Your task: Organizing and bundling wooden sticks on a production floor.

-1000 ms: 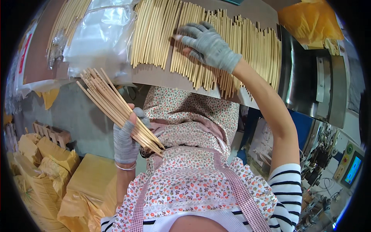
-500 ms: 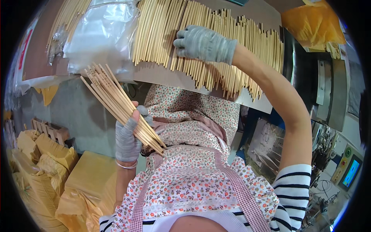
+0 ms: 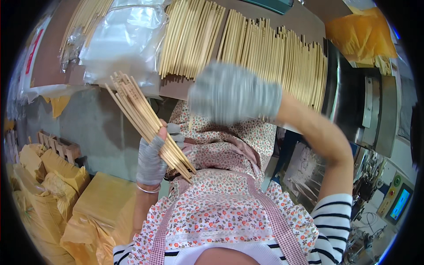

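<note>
My left hand [image 3: 152, 159], in a grey glove with bare fingertips, is closed around a bundle of wooden chopsticks [image 3: 139, 112]. The bundle slants from upper left down to the apron front. My right hand [image 3: 234, 92], also in a grey glove, is over the table's near edge and smeared by motion. Its fingers cannot be made out; a thin pale stick end seems to show below it. Behind and beside it, a long row of loose chopsticks [image 3: 269, 48] lies side by side on the brown table, split by a gap. The right hand hides part of that row.
Clear plastic bags [image 3: 126, 39] lie stacked left of the row, with more sticks [image 3: 86, 20] beyond. A dark metal machine [image 3: 349, 97] borders the table's right side. Yellow wrapped packages [image 3: 104, 198] stand at lower left. A control panel with a blue screen [image 3: 399, 203] is at right.
My right hand has moved from the chopstick row toward my body. The gap in the row is wider. My left hand keeps its bundle, shifting slightly right in view.
</note>
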Action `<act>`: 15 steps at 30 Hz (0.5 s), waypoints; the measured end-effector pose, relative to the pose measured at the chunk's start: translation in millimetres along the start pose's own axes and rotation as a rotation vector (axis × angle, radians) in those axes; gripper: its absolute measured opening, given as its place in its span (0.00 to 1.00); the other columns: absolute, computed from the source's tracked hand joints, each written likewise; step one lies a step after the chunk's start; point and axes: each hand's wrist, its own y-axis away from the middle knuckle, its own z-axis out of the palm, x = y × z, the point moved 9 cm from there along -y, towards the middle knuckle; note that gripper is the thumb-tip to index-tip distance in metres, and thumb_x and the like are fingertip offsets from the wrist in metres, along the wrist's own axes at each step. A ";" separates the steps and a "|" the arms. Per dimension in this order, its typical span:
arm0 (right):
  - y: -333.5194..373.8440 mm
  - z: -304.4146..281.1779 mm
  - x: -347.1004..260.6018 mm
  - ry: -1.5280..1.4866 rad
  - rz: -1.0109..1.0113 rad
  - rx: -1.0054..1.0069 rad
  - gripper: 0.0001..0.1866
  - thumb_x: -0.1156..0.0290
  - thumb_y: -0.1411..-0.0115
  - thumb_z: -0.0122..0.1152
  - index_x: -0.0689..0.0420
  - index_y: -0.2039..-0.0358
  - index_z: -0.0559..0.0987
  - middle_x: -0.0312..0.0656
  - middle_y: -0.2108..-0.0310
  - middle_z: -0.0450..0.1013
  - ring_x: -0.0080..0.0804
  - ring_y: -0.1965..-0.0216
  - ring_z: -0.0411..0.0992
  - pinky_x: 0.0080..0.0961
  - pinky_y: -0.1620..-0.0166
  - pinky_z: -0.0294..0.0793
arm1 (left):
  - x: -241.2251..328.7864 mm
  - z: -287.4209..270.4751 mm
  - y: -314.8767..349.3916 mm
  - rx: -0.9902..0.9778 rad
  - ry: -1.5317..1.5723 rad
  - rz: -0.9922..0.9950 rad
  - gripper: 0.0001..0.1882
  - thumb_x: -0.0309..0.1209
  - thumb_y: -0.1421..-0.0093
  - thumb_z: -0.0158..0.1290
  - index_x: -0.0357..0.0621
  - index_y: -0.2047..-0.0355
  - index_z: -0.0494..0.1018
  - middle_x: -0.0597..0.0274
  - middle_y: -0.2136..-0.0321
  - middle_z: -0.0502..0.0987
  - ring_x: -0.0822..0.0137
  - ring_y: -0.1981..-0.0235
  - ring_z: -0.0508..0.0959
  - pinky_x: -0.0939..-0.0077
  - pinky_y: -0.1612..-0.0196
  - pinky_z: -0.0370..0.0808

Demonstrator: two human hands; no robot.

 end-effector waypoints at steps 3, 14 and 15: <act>-10.3 15.8 -68.0 -0.110 -0.092 0.029 0.15 0.68 0.57 0.58 0.61 0.68 0.74 0.40 0.75 0.70 0.37 0.72 0.72 0.33 0.62 0.74 | -5.8 5.3 0.2 -0.013 0.007 -0.045 0.17 0.33 0.41 0.55 0.42 0.55 0.65 0.53 0.64 0.75 0.63 0.61 0.77 0.70 0.57 0.77; 4.3 18.2 51.8 -0.050 0.281 0.313 0.26 0.63 0.40 0.52 0.53 0.41 0.63 0.45 0.44 0.63 0.45 0.43 0.63 0.42 0.43 0.64 | 19.5 -7.1 2.8 -0.061 0.020 0.188 0.19 0.29 0.40 0.53 0.38 0.50 0.63 0.63 0.71 0.70 0.71 0.72 0.73 0.78 0.69 0.73; 12.8 36.7 90.6 0.157 0.490 0.056 0.28 0.51 0.36 0.45 0.53 0.40 0.62 0.48 0.40 0.59 0.48 0.38 0.56 0.45 0.37 0.55 | 19.3 -7.2 2.8 -0.066 0.026 0.176 0.20 0.30 0.39 0.53 0.41 0.49 0.62 0.63 0.69 0.70 0.70 0.71 0.74 0.77 0.68 0.74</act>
